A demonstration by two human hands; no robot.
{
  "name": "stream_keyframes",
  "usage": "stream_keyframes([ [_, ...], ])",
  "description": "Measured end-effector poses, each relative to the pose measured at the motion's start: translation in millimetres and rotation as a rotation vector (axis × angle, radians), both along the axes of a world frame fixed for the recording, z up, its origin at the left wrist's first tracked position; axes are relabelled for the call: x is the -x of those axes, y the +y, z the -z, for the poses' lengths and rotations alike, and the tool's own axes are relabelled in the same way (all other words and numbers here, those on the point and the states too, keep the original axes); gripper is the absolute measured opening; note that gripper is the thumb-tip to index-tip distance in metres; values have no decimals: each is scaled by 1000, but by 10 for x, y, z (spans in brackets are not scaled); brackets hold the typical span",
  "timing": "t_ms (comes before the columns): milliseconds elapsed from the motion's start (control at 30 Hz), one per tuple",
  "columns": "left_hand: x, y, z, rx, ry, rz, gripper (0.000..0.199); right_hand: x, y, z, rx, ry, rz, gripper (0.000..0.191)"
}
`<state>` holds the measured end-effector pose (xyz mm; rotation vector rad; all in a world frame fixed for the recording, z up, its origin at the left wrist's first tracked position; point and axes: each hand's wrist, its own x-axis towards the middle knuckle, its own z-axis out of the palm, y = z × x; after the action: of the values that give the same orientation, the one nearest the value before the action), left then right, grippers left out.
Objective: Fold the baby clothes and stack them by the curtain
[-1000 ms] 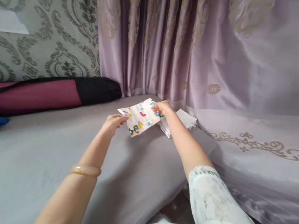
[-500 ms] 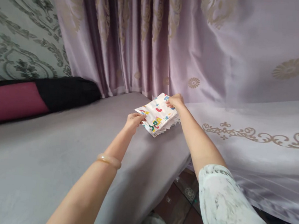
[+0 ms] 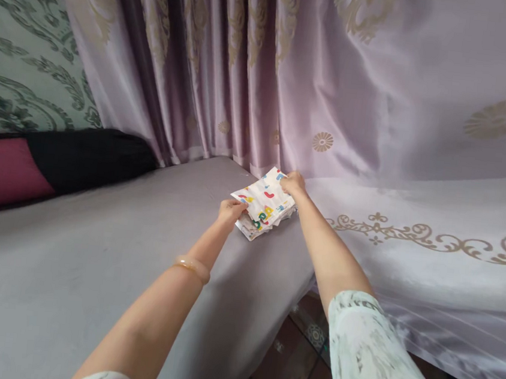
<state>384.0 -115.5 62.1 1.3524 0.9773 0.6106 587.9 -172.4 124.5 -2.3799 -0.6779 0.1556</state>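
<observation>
A white folded cloth printed with red, yellow, green and blue shapes lies on top of a low stack of folded white cloths. The stack rests near the far corner of the grey-covered bed. My left hand pinches the near left edge of the top cloth between thumb and fingers. At its far right edge, my right hand is closed on the same cloth. The fingers of the right hand are partly hidden. Uneven layers and loose edges show under the top cloth.
A grey sheet covers the bed. A black and dark red long cushion lies along the wall at left. Lilac curtains with gold patterns hang behind and to the right. Dark floor tiles show beside the bed edge.
The top cloth has come down slightly closer onto the stack, with both hands still holding it. The view has shifted a little.
</observation>
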Motion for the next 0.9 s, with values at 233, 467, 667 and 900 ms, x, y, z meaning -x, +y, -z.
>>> stream_keyframes([
  [233, -51, 58, 224, -23, 58, -26, 12, 27, 2, 162, 146, -155, 5, 22],
  [467, -52, 76, 385, -86, 68, -24, 15, 3, 4, 351, 155, -167, 19, 29],
  [667, -70, 117, 504, -120, 95, -35, 20, 73, -10, 524, 129, -202, 51, 29],
  [900, -86, 133, 528, -124, 115, -25, 21, 147, -13, 697, 133, -312, -35, 38],
])
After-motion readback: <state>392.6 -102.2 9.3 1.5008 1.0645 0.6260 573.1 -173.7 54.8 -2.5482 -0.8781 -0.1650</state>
